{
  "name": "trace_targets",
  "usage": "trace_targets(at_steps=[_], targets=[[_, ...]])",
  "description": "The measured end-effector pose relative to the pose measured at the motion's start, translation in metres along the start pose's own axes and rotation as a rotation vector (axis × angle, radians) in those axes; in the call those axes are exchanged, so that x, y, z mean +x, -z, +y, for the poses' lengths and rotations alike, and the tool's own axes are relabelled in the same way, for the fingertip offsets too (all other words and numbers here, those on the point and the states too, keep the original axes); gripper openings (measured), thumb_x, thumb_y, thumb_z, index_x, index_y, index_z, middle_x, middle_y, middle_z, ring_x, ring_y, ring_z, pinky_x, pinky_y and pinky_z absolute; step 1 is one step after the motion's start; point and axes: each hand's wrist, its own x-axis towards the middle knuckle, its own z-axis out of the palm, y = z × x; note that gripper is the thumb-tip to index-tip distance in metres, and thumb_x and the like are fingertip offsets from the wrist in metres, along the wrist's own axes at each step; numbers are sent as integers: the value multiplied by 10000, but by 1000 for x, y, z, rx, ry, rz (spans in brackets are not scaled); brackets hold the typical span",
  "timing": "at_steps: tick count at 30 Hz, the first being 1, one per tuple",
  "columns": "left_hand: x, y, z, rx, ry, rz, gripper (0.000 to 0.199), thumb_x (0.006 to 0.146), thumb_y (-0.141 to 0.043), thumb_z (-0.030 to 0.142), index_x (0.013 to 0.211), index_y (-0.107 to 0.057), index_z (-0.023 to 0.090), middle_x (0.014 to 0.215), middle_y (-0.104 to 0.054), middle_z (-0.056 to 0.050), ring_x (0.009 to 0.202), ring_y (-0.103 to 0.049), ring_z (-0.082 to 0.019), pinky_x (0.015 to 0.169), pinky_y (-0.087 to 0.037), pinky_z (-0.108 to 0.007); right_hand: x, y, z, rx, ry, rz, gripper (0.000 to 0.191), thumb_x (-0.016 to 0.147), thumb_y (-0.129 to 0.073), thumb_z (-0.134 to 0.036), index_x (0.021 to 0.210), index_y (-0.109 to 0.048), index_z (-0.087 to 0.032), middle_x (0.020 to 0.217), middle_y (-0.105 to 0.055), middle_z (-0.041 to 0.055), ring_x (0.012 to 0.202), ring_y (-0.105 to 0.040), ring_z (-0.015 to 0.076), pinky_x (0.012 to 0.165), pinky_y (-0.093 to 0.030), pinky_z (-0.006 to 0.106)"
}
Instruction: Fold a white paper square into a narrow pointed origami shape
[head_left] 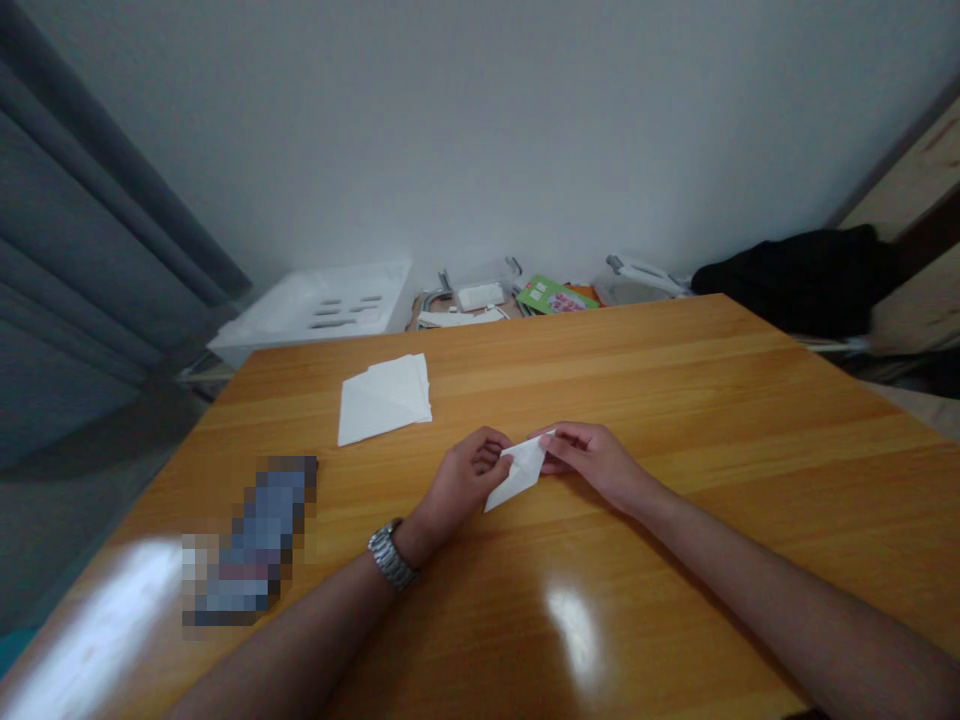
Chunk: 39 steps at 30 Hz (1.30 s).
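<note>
A person's left hand (466,478) and right hand (600,462) gripped a small white paper (521,470) near the middle of a glossy tabletop (660,370), the left at one side, the right at the far corner. Both thumbs pressed the near face, with fingers curled behind; whether the lower corner touched the wood could not be told. The paper, apparently folded, looked thin, and an uneven pull between the two grips could have torn it or drawn its layers out of line. A thumb pressed down off the edge might have left a crooked crease, all the likelier with the paper tilted rather than laid flat. Had either pinch loosened, the layers could have sprung apart or the piece slid on the smooth surface. Farther off to the left lay more white sheets (385,398), loosely stacked with uneven edges (a brushing sleeve or draft could have scattered them). The left wrist, wearing a metal watch (392,553), rested clear of that stack, making a snag there seem a lesser risk.
</note>
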Motion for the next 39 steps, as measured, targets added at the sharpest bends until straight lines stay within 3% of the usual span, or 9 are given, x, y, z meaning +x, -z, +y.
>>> trace_targets(at_steps=[12,27,39], targets=[[-5,2,10,219,-52,-67,295,937,-602,441,907,-686,160,815,-703,-30,718,-616,-150,647,-476,-228,-2,-4,-2,-71,19,-74,352,808,-751,-504,925,-755,-171,892,-743,52,848,-702,196,830,-609,370],[-5,2,12,216,-81,-89,290,936,-596,431,865,-668,160,771,-667,-15,686,-581,-135,621,-448,-212,-2,-4,1,-11,2,-41,343,773,-793,-478,937,-760,-179,935,-743,55,876,-705,197,847,-613,378],[-5,0,11,199,-64,-87,287,935,-607,439,882,-665,163,791,-694,-21,709,-618,-145,643,-478,-220,-4,-10,4,-149,59,-60,319,820,-740,-488,934,-762,-191,868,-749,48,779,-694,183,767,-599,346]])
